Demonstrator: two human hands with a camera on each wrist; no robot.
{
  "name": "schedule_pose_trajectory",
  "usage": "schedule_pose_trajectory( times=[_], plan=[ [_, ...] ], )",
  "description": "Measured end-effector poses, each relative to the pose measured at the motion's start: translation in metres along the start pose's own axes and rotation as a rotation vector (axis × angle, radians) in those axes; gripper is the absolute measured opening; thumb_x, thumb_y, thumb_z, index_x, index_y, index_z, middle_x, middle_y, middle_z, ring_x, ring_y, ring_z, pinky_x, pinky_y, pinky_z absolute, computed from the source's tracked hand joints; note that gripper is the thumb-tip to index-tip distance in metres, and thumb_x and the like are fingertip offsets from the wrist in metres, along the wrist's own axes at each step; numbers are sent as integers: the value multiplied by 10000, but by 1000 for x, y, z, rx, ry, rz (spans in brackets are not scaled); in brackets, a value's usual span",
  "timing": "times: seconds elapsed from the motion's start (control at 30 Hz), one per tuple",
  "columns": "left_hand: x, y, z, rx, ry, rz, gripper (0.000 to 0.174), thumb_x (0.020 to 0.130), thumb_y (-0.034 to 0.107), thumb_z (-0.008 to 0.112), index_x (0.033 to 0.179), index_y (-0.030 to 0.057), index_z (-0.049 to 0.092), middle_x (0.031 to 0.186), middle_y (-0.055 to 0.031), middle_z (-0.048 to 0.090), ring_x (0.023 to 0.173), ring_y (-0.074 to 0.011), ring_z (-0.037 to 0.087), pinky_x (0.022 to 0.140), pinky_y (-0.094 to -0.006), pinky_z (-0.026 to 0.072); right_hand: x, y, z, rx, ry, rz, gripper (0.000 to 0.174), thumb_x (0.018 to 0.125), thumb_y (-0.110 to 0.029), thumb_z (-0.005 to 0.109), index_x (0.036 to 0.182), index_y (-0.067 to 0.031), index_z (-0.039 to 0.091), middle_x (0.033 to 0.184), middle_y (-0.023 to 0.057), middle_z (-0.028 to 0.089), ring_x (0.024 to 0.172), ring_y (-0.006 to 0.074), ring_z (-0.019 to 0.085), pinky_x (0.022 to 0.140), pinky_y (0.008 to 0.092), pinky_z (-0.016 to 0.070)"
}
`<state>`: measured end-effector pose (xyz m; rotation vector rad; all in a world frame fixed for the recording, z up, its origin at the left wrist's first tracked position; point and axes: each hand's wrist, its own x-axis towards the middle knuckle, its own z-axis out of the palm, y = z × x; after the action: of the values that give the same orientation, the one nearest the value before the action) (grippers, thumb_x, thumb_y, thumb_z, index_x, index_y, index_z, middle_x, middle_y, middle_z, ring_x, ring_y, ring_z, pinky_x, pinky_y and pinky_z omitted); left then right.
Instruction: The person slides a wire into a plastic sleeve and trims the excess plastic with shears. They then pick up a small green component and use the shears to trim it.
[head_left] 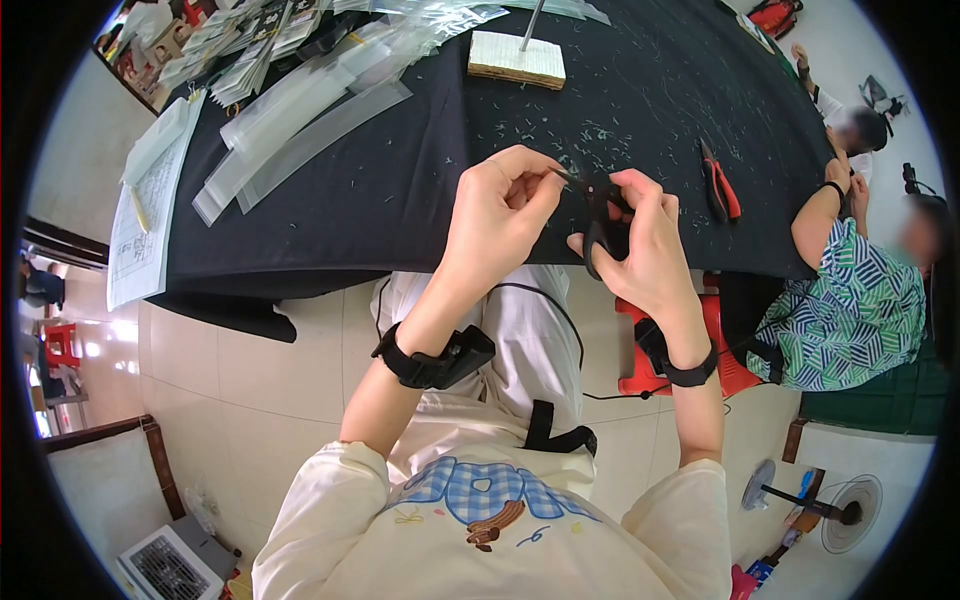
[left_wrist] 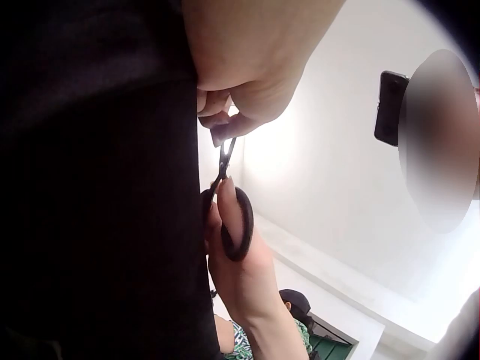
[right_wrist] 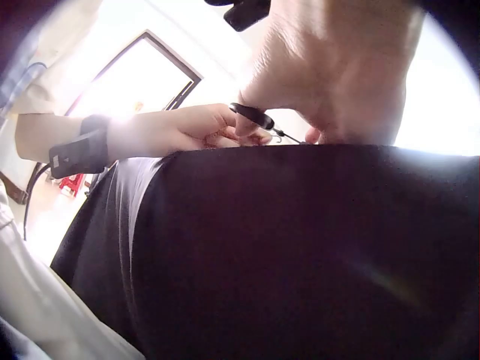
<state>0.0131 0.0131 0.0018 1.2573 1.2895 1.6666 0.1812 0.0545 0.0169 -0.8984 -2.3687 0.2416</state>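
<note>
In the head view my right hand (head_left: 650, 245) grips a pair of black-handled scissors (head_left: 597, 225), fingers and thumb in the loops. The blades reach toward my left hand (head_left: 497, 212), whose thumb and index finger pinch together at the tips. What sits between them is small and mostly hidden; I cannot tell its kind. From the left wrist, the scissors (left_wrist: 238, 236) show with slightly parted blades running up to the left fingertips (left_wrist: 223, 133). In the right wrist view a black handle loop (right_wrist: 253, 116) shows under the right hand (right_wrist: 337, 75).
Small clippings (head_left: 600, 145) litter the black tablecloth (head_left: 420, 190). Red-handled pliers (head_left: 720, 190) lie to the right. A block with a metal rod (head_left: 515, 60) stands at the back, clear plastic sleeves (head_left: 300, 110) and a paper sheet (head_left: 150, 220) on the left. Another person (head_left: 850, 300) sits at right.
</note>
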Motion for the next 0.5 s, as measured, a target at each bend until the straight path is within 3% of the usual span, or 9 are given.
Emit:
schedule_pose_trajectory(
  times=[0.5],
  plan=[
    [0,1,-1,45,-2,31,50,827,26,582,806,-8,612,572,84,412,516,26,287,440,-175,203,4,-3,-4,45,-25,31,581,641,-178,747,1109,-61,422,754,46,568,668,174,546,769,299,308]
  ],
)
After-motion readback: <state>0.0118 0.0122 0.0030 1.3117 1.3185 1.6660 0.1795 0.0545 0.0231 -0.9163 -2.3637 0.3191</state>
